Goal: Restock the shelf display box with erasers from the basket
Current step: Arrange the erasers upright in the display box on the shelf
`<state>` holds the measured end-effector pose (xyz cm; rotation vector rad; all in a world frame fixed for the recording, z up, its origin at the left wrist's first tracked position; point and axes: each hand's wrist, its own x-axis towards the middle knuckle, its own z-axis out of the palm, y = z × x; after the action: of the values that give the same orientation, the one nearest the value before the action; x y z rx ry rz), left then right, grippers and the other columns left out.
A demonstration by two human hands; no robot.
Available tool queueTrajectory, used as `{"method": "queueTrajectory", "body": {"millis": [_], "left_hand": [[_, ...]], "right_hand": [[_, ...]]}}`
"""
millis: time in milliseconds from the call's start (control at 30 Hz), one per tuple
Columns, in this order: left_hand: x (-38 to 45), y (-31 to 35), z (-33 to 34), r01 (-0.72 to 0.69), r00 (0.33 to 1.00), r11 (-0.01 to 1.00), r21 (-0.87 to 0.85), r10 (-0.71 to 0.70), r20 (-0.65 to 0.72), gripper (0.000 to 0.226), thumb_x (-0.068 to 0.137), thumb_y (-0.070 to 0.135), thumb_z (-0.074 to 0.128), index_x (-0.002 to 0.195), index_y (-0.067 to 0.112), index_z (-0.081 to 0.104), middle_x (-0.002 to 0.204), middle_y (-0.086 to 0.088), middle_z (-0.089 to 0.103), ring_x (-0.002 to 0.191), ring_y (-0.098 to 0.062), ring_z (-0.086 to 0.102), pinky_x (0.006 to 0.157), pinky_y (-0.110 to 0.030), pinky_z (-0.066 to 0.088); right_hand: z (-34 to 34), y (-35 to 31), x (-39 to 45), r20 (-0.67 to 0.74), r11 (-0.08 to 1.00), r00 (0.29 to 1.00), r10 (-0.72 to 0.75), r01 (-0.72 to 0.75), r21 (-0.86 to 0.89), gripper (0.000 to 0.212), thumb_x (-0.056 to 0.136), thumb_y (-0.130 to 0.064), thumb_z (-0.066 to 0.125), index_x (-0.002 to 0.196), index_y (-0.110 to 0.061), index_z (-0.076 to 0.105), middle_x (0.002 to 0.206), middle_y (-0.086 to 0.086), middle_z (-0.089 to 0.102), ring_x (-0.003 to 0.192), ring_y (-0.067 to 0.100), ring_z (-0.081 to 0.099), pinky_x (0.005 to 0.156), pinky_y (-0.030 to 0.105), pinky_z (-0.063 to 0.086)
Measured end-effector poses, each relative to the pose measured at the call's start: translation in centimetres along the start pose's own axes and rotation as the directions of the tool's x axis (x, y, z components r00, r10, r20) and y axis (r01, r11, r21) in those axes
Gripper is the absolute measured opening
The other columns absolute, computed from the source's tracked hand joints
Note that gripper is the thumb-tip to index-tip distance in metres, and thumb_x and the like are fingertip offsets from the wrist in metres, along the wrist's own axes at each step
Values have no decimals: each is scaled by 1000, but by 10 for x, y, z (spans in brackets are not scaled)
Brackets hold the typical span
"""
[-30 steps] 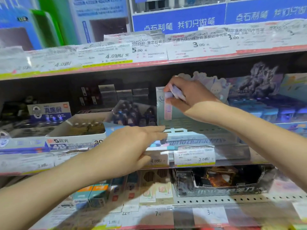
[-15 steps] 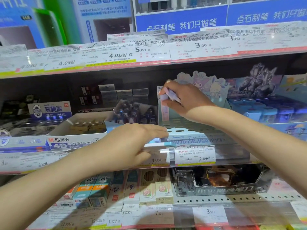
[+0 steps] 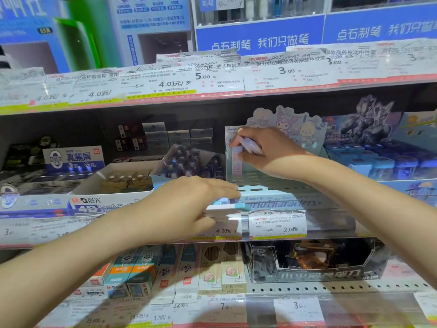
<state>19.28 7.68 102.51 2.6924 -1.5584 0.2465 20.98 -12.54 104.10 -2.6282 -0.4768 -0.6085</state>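
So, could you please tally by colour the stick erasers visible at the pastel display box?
Lilac stick eraser, pinched in the right hand: 1
Pink stick eraser, standing in the pastel cardboard display box: 1
Total: 2
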Motion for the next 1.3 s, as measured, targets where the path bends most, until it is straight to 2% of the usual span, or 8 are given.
{"method": "queueTrajectory", "body": {"millis": [300, 500, 633, 733, 867, 967, 1100, 1300], "left_hand": [[0, 3, 1, 16, 1000, 999, 36, -16, -4, 61, 85, 17, 52, 140, 37, 34, 151, 23, 26, 119, 0, 0, 72, -3, 21], [-1, 2, 3, 15, 999, 1000, 26, -14, -42, 61, 84, 16, 53, 139, 37, 36, 150, 23, 27, 120, 2, 13, 76, -8, 24], [0, 3, 4, 7, 999, 999, 32, -6, -42, 60, 85, 16, 53, 139, 36, 36, 150, 23, 27, 117, 0, 5, 65, 2, 24], [0, 1, 4, 15, 998, 999, -41, -18, -68, 55, 84, 14, 54, 136, 31, 44, 147, 20, 35, 116, 8, 30, 74, 10, 26], [-1, 1, 8, 74, 986, 972, -223, -105, -128, 42, 82, 18, 52, 123, 24, 59, 128, 11, 60, 112, -2, 55, 97, -24, 45], [2, 4, 12, 120, 940, 920, -373, -226, -255, 16, 84, 19, 54, 91, 12, 67, 83, -5, 70, 73, -13, 62, 66, -33, 49], [6, 15, 6, 128, 825, 748, -651, -445, -348, 11, 85, 19, 62, 80, 14, 70, 75, -1, 73, 71, -4, 63, 61, -12, 44], [11, 30, 1, 17, 847, 437, -899, -485, -219, 14, 88, 11, 59, 95, -1, 64, 74, -6, 69, 51, 5, 59, 46, -2, 38]], "right_hand": [[-5, -7, -2, 81, 974, 995, -50, 67, -216, 25, 87, -17, 50, 108, -23, 60, 80, 4, 53, 78, 28, 55, 67, 30, 42], [-11, -11, 2, 100, 994, 995, 31, -20, -110, 11, 80, -9, 51, 72, -3, 54, 60, 6, 42, 58, 21, 38, 53, 29, 27], [-13, -5, 1, 159, 993, 982, 98, -87, -75, 32, 79, -11, 53, 107, 6, 58, 63, 5, 37, 50, 13, 30, 44, 22, 20], [-19, -1, -1, 260, 984, 958, 120, -150, 99, 28, 82, -11, 58, 109, -5, 63, 41, -8, 43, 40, 5, 38, 44, 18, 28], [-24, 3, -9, 289, 827, 951, 108, -248, 504, 21, 86, -5, 57, 105, -11, 63, 47, -4, 51, 35, 8, 34, 40, 19, 28], [-27, 0, -17, 298, 657, 950, 96, -285, 698, 8, 87, -6, 55, 90, -11, 61, 49, -3, 45, 35, 5, 27, 36, 14, 25], [-29, -8, -30, 348, 552, 936, 50, -317, 772, 21, 89, -10, 51, 73, -19, 60, 41, -9, 34, 34, 1, 27, 36, 9, 27], [-18, -26, -37, 335, 543, 939, 74, -320, 777, 39, 80, -28, 59, 42, -22, 62, 41, -5, 32, 50, 10, 35, 58, 22, 31]]}}
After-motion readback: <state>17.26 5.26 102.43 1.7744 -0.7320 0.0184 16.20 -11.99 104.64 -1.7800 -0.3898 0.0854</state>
